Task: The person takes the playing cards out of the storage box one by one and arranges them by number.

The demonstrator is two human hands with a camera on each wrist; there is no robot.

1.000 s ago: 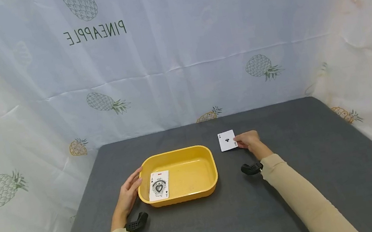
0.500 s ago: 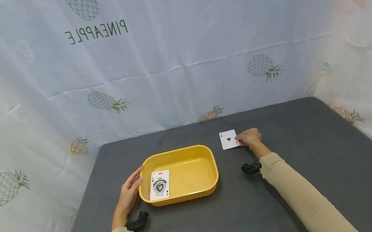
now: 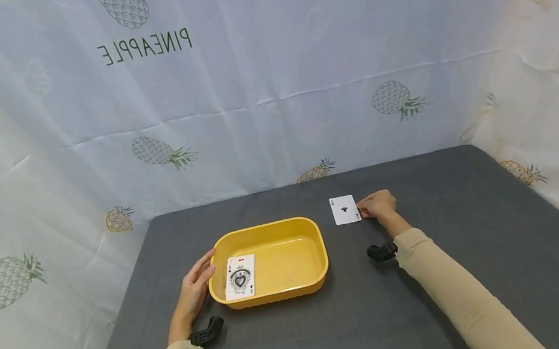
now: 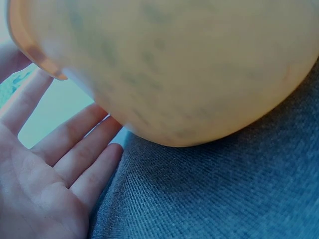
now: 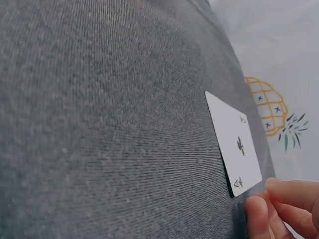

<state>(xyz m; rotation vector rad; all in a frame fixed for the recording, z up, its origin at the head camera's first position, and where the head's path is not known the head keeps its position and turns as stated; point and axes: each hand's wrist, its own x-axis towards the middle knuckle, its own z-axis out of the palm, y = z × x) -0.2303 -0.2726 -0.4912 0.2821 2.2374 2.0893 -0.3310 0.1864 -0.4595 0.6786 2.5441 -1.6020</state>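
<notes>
below mirrored "pineapple" lettering, left hand spread against tray; right hand relaxed beside ace of clubs.

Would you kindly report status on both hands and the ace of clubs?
Left hand touching yellow tray; right hand at ace of clubs, contact unclear. Ace flat on table, outside tray. Nothing visible between them.

A smooth, yellow-orange, round-cornered container fills the upper frame, its rim at upper left. Blue-grey ribbed cloth spreads lower right. At lower left, the bare left hand extends nearly straight fingers to it.
</notes>
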